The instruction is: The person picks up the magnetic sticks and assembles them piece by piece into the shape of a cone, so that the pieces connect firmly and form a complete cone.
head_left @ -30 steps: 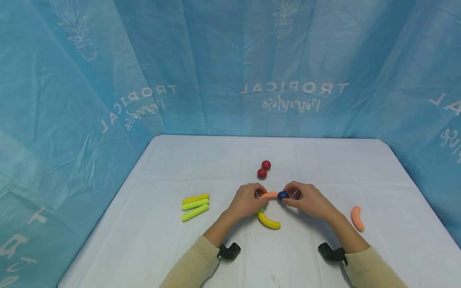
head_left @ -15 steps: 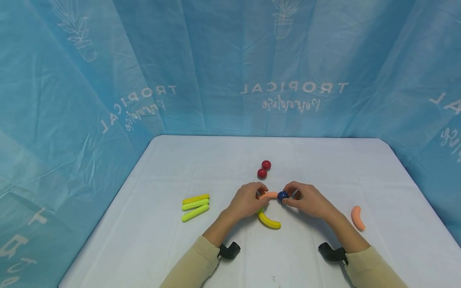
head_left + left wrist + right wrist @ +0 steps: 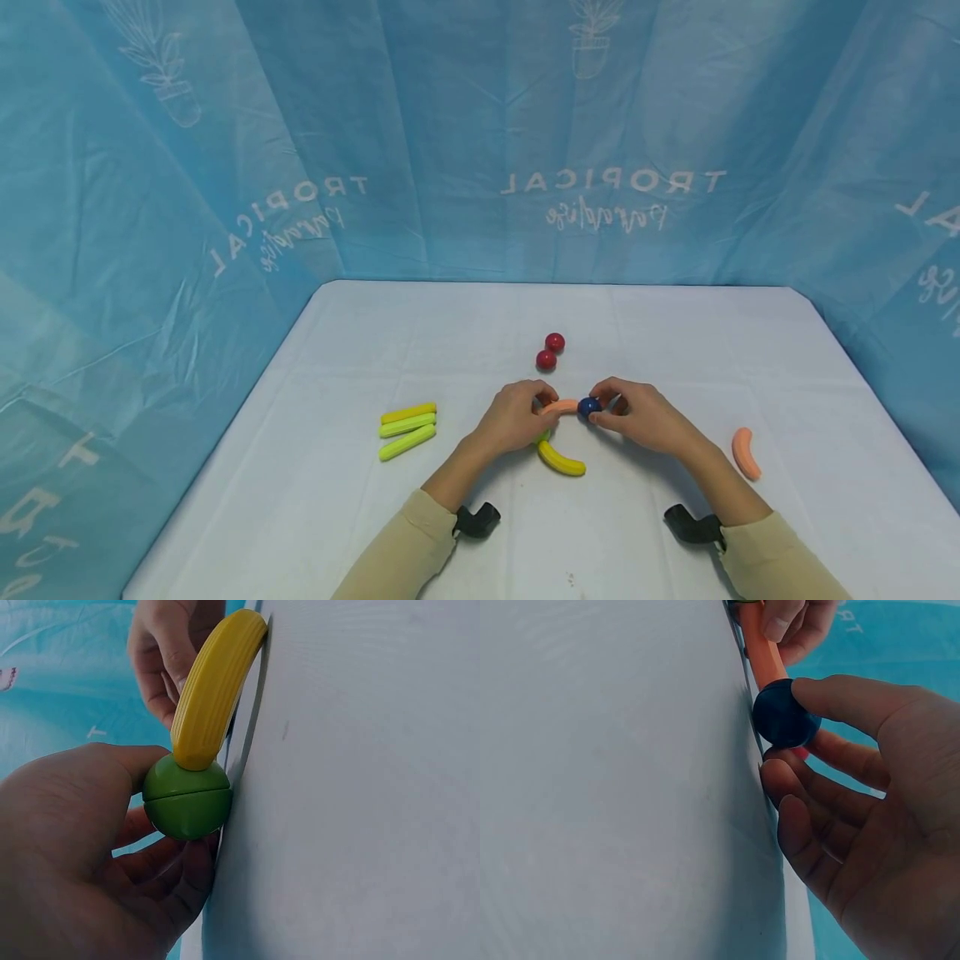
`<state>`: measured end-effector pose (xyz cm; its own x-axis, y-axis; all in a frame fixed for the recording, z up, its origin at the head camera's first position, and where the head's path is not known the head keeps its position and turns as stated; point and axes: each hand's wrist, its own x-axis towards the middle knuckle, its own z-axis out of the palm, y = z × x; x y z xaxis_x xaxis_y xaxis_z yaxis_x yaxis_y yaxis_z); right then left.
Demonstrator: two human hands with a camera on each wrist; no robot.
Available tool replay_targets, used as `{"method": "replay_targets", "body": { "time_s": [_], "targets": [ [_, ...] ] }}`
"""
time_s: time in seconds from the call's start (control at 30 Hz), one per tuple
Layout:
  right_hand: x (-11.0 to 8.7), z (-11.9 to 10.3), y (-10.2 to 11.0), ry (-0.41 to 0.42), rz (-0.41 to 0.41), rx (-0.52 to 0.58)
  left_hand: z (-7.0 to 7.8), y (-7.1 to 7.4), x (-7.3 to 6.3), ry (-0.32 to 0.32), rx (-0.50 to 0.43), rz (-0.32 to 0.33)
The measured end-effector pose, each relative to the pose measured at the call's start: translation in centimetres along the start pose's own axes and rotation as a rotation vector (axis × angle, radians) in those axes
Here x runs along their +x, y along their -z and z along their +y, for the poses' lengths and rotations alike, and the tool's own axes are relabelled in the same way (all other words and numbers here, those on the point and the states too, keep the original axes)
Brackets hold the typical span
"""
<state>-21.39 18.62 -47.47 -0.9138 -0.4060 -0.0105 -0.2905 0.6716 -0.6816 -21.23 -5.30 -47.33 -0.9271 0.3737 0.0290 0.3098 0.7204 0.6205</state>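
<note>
On the white tabletop my left hand (image 3: 513,414) pinches an orange curved stick (image 3: 562,406) near its left end. A glossy blue ball (image 3: 588,407) touches the stick's other end, held between the thumb and fingers of my right hand (image 3: 645,414). Close to the left palm, in the left wrist view, sits a green ball (image 3: 187,799) with a seam round its middle. One end of a ridged yellow curved stick (image 3: 216,690) meets that ball. The left hand partly covers the green ball in the head view, so the orange stick's left end is hidden there.
Two red balls (image 3: 546,360) lie touching beyond the hands. To the left are a yellow straight stick (image 3: 408,413) and two yellow-green sticks (image 3: 407,442). Another orange curved stick (image 3: 745,454) rests at the right. A blue printed curtain (image 3: 600,125) surrounds the table.
</note>
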Motion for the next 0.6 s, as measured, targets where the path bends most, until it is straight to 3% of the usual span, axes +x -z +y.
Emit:
{"method": "replay_targets", "body": {
  "time_s": [0.3, 0.6],
  "targets": [
    [0.1, 0.2, 0.0, 0.002, -0.002, 0.011, 0.0, 0.2, 0.0, -0.008, -0.005, -0.011],
    [0.2, 0.2, 0.0, -0.011, -0.009, 0.022, -0.4, 1.1, -0.3, -0.079, -0.033, -0.099]
  ]
}}
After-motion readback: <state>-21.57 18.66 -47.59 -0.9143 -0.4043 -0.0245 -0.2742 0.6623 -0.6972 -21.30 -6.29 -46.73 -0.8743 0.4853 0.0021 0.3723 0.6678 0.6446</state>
